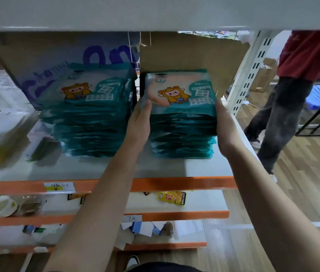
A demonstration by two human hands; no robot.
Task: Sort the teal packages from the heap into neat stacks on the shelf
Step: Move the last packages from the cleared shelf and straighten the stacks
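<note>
Head view: flat-fingered left hand [139, 124] and right hand [226, 132] squeeze the right-end teal stack [182, 132] on the shelf [100, 169]; neighbouring stack [90, 118] looks finished.

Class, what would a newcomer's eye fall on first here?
Two tall teal piles, the left stack and right stack, stand side by side on the white shelf. The left hand and right hand press the right stack's sides. A person in a red top stands far right.
</note>
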